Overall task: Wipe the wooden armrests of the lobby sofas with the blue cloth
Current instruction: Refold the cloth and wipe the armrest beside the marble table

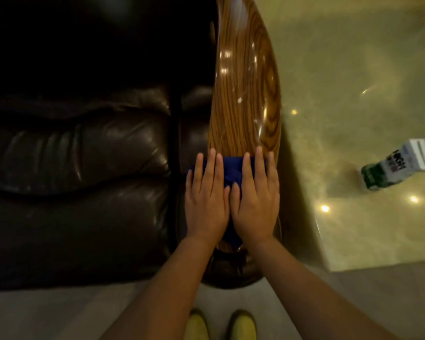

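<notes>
A glossy wooden armrest (245, 94) with strong grain runs away from me, along the right side of a dark leather sofa (79, 168). The blue cloth (231, 171) lies on the near end of the armrest. My left hand (205, 197) and my right hand (255, 195) rest side by side on the cloth, palms down and fingers stretched flat, pressing it against the wood. Most of the cloth is hidden under my hands; a strip shows between them and at the fingertips.
To the right of the armrest is a polished stone tabletop (353, 119) with a white and green carton (400, 163) standing on it. Grey floor and my two yellow shoes (219, 326) are below.
</notes>
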